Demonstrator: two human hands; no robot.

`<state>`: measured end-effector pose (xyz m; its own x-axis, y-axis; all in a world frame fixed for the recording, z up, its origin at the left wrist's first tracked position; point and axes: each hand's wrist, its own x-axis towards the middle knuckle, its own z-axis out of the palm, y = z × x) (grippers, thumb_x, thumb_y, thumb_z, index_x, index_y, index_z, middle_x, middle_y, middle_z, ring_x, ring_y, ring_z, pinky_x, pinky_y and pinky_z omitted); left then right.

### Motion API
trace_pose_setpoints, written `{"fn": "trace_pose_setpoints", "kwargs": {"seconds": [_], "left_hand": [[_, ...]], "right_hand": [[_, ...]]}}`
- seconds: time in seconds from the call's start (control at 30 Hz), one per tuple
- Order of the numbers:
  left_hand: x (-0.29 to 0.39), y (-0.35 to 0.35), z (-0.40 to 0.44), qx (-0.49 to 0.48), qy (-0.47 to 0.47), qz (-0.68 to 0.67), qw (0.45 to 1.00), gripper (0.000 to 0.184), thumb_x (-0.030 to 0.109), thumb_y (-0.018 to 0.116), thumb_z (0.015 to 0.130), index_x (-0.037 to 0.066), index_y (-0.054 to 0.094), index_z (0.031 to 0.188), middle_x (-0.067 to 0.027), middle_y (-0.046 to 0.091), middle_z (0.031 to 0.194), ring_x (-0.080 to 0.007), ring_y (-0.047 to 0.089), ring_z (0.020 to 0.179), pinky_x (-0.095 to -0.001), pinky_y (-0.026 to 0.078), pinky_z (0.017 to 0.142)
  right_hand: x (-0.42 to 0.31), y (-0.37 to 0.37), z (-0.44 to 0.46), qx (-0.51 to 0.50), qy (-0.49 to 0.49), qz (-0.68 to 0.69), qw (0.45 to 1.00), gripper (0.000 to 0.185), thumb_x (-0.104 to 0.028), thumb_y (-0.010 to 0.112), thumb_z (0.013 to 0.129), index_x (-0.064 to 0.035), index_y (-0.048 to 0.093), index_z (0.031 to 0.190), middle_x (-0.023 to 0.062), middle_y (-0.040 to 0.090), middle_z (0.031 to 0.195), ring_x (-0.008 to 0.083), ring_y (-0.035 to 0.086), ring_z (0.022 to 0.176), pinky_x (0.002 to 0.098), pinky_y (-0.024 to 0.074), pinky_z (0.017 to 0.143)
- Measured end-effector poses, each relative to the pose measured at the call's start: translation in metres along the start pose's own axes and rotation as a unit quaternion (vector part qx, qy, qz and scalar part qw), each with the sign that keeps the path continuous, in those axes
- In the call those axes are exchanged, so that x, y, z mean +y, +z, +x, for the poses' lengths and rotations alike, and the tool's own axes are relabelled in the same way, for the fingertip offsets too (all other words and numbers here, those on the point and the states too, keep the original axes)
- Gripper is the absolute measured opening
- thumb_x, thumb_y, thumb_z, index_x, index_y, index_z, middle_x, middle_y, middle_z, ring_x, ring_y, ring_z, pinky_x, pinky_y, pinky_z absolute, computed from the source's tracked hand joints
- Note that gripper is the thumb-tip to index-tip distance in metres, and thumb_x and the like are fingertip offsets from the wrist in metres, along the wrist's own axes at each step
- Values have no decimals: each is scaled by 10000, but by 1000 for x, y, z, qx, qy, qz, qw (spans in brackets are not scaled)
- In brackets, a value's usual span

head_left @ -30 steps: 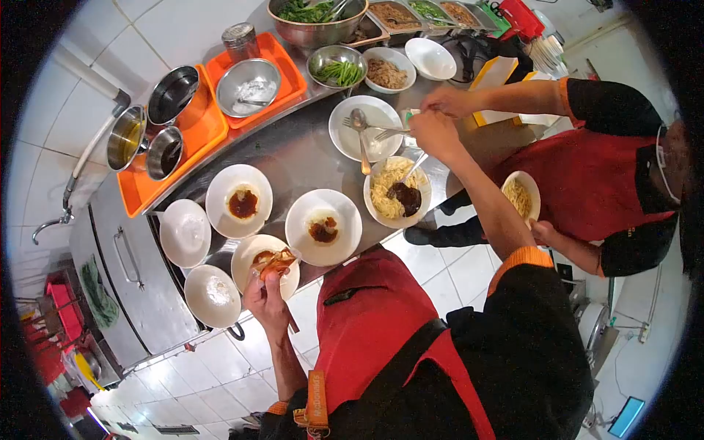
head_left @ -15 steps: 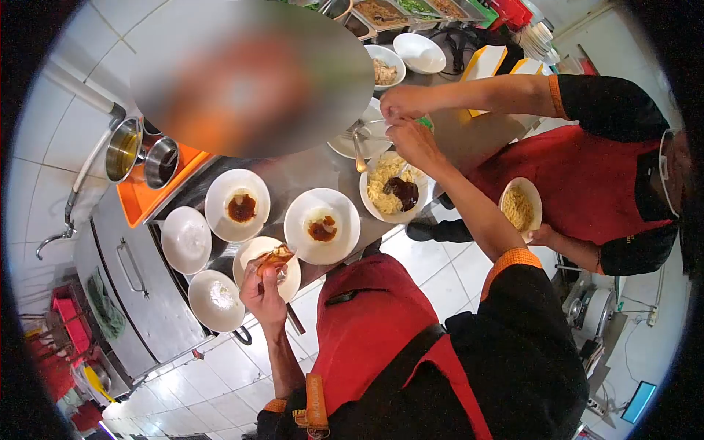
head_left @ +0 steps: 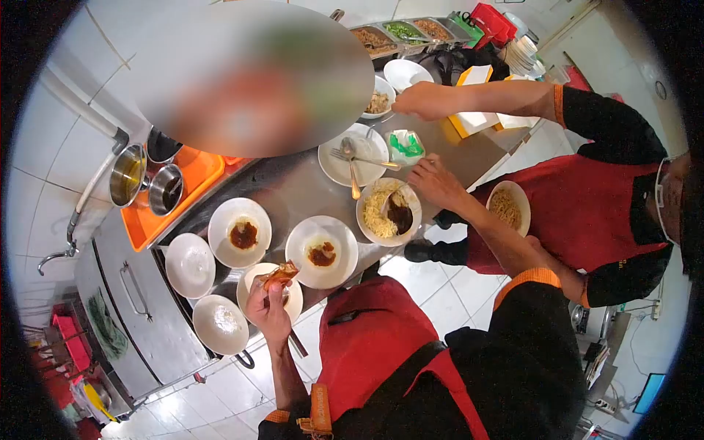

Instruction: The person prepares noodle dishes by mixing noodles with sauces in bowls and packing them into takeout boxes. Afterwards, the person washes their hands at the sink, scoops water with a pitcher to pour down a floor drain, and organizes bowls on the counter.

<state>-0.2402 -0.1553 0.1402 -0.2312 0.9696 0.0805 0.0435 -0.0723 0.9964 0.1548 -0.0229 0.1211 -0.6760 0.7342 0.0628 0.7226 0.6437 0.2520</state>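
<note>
My left hand is closed around a glossy reddish-brown item, perhaps a small plastic packet, above a white bowl. My right hand has its fingers pinched at the edge of a bowl of noodles with dark sauce. From those fingers a thin metal utensil seems to reach into the bowl; its tip is hidden. Just beyond lies a white plate with a fork and spoon crossed on it. Beside the plate is a small white container with something green.
Bowls with brown sauce and plain bowls stand on the steel counter. A co-worker's hand reaches to a bowl of meat; their other arm supports a noodle bowl. An orange tray holds metal pots.
My right hand has moved from beside the co-worker's hand down to the noodle bowl. The co-worker's hand is now apart, over the meat bowl. My left hand keeps its hold.
</note>
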Motion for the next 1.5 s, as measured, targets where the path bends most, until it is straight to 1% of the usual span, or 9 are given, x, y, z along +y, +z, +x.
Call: {"fn": "trace_pose_setpoints", "kwargs": {"seconds": [0.07, 0.13, 0.53, 0.7, 0.77, 0.93, 1.17, 1.3, 1.5], "left_hand": [[4, -7, -2, -11, -79, 53, 995, 250, 209, 533, 929, 10, 660, 847, -13, 550, 716, -81, 457, 618, -219, 353, 542], [2, -5, 4, -28, 14, 200, 979, 273, 243, 487, 933, 27, 651, 898, -84, 618, 785, -156, 542, 683, -315, 417, 614], [13, 36, 10, -86, 86, -26, 992, 235, 166, 501, 957, -22, 635, 997, -70, 654, 914, -150, 577, 779, -266, 456, 704], [19, 49, 5, -51, 111, -7, 992, 257, 198, 502, 959, -18, 639, 980, -65, 654, 897, -145, 572, 768, -271, 456, 708], [33, 54, 1, -53, 84, 28, 995, 280, 230, 497, 961, -10, 641, 970, -58, 650, 878, -144, 569, 763, -272, 451, 713], [26, 47, -11, -11, 50, 62, 997, 360, 323, 488, 957, -6, 636, 946, -51, 634, 888, -159, 563, 811, -291, 435, 753], [14, 45, -27, 56, 3, 69, 996, 269, 186, 461, 953, -16, 636, 917, -74, 633, 857, -156, 561, 798, -286, 438, 751], [23, 45, -42, 101, 6, 34, 994, 244, 184, 518, 947, -28, 634, 905, -58, 644, 839, -112, 561, 760, -255, 443, 732], [10, 42, -42, 84, 44, 23, 995, 288, 227, 513, 956, -41, 609, 906, -64, 628, 860, -117, 563, 791, -258, 450, 734]], "right_hand": [[-20, -87, 5, 0, 100, 27, 995, 241, -200, 577, 767, -55, 632, 952, 133, 576, 994, 279, 518, 947, 460, 359, 897], [-9, 39, -22, 117, 116, 15, 986, 156, -260, 626, 699, -105, 621, 712, 92, 573, 819, 274, 509, 862, 476, 354, 810], [-29, 29, -40, 129, 277, 264, 915, 198, -141, 619, 652, -177, 660, 842, -54, 561, 789, 161, 490, 870, 367, 305, 779], [-22, -4, -44, 230, 160, 26, 959, 230, -150, 627, 642, -178, 655, 869, -26, 577, 835, 175, 488, 889, 367, 304, 781], [-40, 25, -44, 44, 110, 92, 989, 220, -159, 639, 663, -179, 661, 881, -16, 589, 853, 180, 482, 899, 366, 303, 791], [-16, 40, -55, 169, 264, 399, 862, 145, -206, 640, 732, -211, 684, 871, 11, 619, 835, 216, 488, 922, 450, 314, 809], [-17, 17, -55, 74, 98, 32, 992, 202, -125, 561, 705, -104, 646, 886, 90, 534, 885, 276, 480, 911, 423, 358, 798], [-11, 37, -69, 142, 280, 467, 827, 122, -119, 668, 754, -134, 672, 876, 6, 649, 864, 233, 501, 892, 423, 343, 795], [-7, -24, -64, 183, 213, 82, 956, 181, -114, 598, 750, -105, 671, 915, 68, 578, 841, 266, 497, 918, 435, 348, 800]]}}
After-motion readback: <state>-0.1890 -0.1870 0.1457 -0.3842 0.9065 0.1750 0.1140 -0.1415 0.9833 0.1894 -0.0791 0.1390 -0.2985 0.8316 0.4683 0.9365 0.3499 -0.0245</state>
